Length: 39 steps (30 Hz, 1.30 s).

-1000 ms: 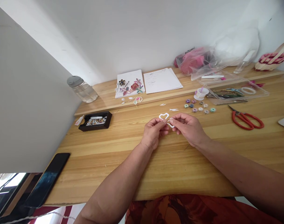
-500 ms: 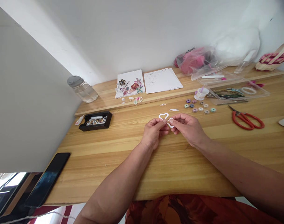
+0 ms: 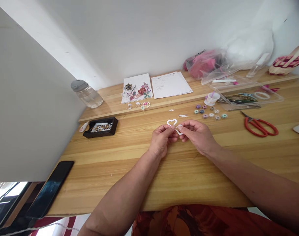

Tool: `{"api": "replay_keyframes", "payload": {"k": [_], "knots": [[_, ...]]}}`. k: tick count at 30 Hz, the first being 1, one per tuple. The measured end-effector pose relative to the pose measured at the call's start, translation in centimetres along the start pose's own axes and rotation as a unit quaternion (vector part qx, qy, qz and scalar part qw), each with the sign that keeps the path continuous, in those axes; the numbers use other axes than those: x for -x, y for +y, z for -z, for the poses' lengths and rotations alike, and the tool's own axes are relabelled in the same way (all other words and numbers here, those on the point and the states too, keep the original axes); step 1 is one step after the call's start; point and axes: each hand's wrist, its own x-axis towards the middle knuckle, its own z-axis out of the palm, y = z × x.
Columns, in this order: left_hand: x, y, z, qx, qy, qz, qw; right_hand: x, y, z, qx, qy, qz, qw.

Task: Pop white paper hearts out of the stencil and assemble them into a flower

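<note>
Between my hands is a white paper cutout (image 3: 172, 122) with a wavy, petal-like outline and open loops. My left hand (image 3: 162, 137) pinches it between thumb and fingers near the middle. My right hand (image 3: 195, 134) is closed on the other side, its thumb pressed on a smaller white loop. Whether the two loops are one piece I cannot tell, as the fingertips cover the join. Just beyond my hands, small white paper scraps (image 3: 183, 115) lie on the wooden table (image 3: 115, 183).
Orange-handled scissors (image 3: 259, 127) and several thread bobbins (image 3: 205, 116) lie to the right, near a clear tool box (image 3: 252, 106). Leftward are a black bead tray (image 3: 113, 127), a phone (image 3: 51, 186) and a water bottle (image 3: 89, 96). Paper sheets (image 3: 172, 88) lie on the raised back shelf.
The white cutout has tilted very slightly between my fingers. Both hands stay in nearly the same place, and nothing else has visibly moved.
</note>
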Motion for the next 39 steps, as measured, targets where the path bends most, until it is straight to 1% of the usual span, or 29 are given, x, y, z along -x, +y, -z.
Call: {"api": "replay_keyframes", "payload": {"k": [4,9,13,19,27,39], "knots": [[0.1,0.0,0.1,-0.002,-0.002,0.003,1.0,0.1,-0.1,0.0,-0.009,-0.015,-0.004,1.0],[0.0,0.2,0.1,0.001,0.018,-0.01,1.0,0.0,-0.4,0.3,-0.02,0.009,-0.016,1.0],[-0.2,0.4,0.3,0.009,0.037,-0.03,0.999,-0.3,-0.4,0.4,-0.016,0.019,-0.007,1.0],[-0.8,0.5,0.8,0.053,0.06,-0.044,0.996,-0.5,-0.2,0.6,-0.001,0.038,0.011,0.999],[-1.8,0.6,1.5,0.08,0.076,-0.063,0.992,-0.3,-0.5,0.5,-0.002,0.036,0.013,0.999],[-1.9,0.9,1.6,0.088,0.07,-0.065,0.992,-0.1,-0.8,0.5,0.01,0.027,0.007,1.0]]}}
